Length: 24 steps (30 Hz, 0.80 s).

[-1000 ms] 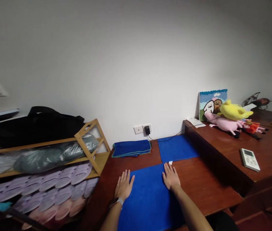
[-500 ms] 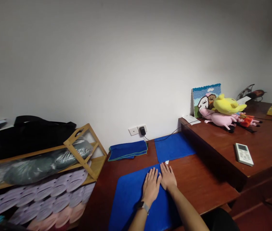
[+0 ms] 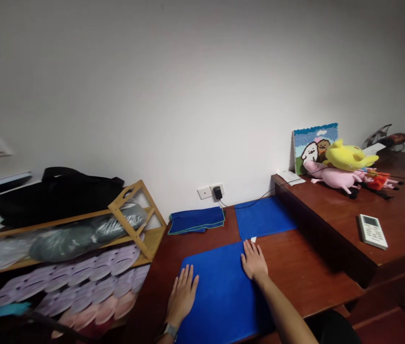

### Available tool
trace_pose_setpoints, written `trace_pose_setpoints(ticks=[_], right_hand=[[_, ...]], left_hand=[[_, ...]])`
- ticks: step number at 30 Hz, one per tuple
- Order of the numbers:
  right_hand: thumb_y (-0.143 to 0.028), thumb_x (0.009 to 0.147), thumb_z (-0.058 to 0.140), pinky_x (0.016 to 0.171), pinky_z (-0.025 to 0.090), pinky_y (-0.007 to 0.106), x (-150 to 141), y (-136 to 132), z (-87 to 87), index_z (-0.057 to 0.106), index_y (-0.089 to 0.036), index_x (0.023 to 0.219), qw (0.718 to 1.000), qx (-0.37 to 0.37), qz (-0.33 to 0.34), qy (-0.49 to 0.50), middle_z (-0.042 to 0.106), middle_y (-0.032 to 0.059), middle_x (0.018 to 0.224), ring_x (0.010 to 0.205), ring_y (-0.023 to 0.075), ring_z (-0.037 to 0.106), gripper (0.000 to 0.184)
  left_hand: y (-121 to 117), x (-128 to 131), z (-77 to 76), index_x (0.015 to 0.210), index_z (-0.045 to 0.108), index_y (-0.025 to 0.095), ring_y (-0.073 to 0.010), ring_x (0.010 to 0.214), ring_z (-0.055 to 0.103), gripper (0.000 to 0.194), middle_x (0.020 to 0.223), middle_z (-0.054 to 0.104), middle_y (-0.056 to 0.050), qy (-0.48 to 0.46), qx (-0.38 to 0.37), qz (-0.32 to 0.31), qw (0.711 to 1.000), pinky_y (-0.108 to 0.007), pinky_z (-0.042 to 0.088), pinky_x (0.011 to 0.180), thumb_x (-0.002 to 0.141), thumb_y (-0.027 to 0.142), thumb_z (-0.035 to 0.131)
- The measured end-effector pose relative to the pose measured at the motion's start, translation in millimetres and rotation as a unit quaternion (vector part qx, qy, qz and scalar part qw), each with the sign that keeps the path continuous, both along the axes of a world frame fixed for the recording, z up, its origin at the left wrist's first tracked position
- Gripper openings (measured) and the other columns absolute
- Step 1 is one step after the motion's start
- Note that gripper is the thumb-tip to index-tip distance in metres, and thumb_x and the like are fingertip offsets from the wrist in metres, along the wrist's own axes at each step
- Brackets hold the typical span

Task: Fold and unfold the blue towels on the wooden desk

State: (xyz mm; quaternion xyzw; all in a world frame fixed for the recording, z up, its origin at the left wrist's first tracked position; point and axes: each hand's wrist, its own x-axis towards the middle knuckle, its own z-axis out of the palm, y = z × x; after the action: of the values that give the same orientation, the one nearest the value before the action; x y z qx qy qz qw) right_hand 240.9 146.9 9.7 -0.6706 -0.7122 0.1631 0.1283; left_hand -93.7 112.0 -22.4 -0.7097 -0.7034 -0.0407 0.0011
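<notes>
A blue cloth (image 3: pixel 220 291) lies spread on the reddish-brown wooden table. My left hand (image 3: pixel 183 295), with a watch at the wrist, rests flat at the cloth's left edge, fingers stretched out. At its right edge, close to the far right corner, my right hand (image 3: pixel 254 262) lies palm down with fingers apart. Just beyond those fingertips a small white tag (image 3: pixel 253 240) sticks out. Another flat blue cloth (image 3: pixel 265 217) is behind, against the wall. To its left sits a folded blue cloth (image 3: pixel 197 220) with green edging.
A raised brown desk (image 3: pixel 338 205) on the right holds plush toys (image 3: pixel 342 177), a picture (image 3: pixel 315 143) and a white remote-like device (image 3: pixel 372 231). A black plug (image 3: pixel 217 192) with a cord sits in the wall. On the left, a wooden rack (image 3: pixel 155 243) holds lilac and pink shoes (image 3: pixel 98 286).
My left hand has slid left from the cloth's middle to its left edge. My right hand stays at the right edge. The view has shifted slightly left.
</notes>
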Motion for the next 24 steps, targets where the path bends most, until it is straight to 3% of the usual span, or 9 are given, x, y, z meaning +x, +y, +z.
trace_pose_setpoints(ticks=[3, 9, 14, 18, 24], right_hand=[[-0.044, 0.105, 0.014, 0.132, 0.003, 0.044, 0.0, -0.9, -0.9, 0.017, -0.016, 0.168, 1.0, -0.002, -0.003, -0.012, 0.016, -0.0003, 0.174, 0.162, 0.0203, 0.01, 0.069], [-0.047, 0.105, 0.013, 0.131, 0.003, 0.042, 1.1, -0.7, -6.4, 0.016, -0.018, 0.168, 1.0, -0.01, -0.005, -0.029, 0.015, 0.0, 0.175, 0.162, 0.0195, 0.009, 0.069], [-0.044, 0.106, 0.013, 0.131, 0.003, 0.042, 2.4, -5.8, 4.7, 0.015, -0.019, 0.168, 0.999, -0.011, 0.006, -0.036, 0.014, -0.0003, 0.175, 0.162, 0.0191, 0.008, 0.067], [-0.041, 0.106, 0.012, 0.131, 0.007, 0.043, 4.3, -23.4, 13.5, 0.017, -0.019, 0.168, 1.0, 0.015, -0.005, -0.019, 0.014, -0.0011, 0.175, 0.162, 0.018, 0.01, 0.066], [-0.043, 0.105, 0.015, 0.132, 0.01, 0.045, 7.0, -59.8, 2.5, 0.021, -0.017, 0.168, 1.0, -0.014, 0.0, -0.026, 0.019, -0.001, 0.174, 0.162, 0.0218, 0.014, 0.068]], left_hand=[[-7.7, -12.1, -2.7, 0.166, 0.027, 0.015, -0.0236, 0.161, 0.023, 0.069, 0.173, 0.024, -0.007, 0.004, 0.022, 0.017, 1.0, -0.048, 0.023, 0.131, 0.107, 0.05, 0.017], [-14.7, 4.5, 10.4, 0.165, 0.029, 0.015, -0.0247, 0.161, 0.022, 0.07, 0.174, 0.023, -0.008, -0.005, 0.016, 0.025, 1.0, -0.047, 0.023, 0.131, 0.107, 0.053, 0.017], [-16.9, 7.5, 14.2, 0.165, 0.03, 0.016, -0.0256, 0.161, 0.024, 0.071, 0.173, 0.026, -0.009, -0.016, 0.029, 0.028, 0.999, -0.048, 0.023, 0.131, 0.107, 0.056, 0.019], [-15.4, 7.3, 12.3, 0.165, 0.03, 0.016, -0.0259, 0.161, 0.024, 0.074, 0.173, 0.027, -0.009, -0.028, 0.035, 0.029, 0.999, -0.049, 0.023, 0.131, 0.106, 0.059, 0.019], [-12.1, 6.3, 11.0, 0.164, 0.031, 0.015, -0.0267, 0.161, 0.024, 0.074, 0.172, 0.027, -0.009, -0.026, 0.037, 0.028, 0.999, -0.05, 0.022, 0.131, 0.105, 0.059, 0.021]])
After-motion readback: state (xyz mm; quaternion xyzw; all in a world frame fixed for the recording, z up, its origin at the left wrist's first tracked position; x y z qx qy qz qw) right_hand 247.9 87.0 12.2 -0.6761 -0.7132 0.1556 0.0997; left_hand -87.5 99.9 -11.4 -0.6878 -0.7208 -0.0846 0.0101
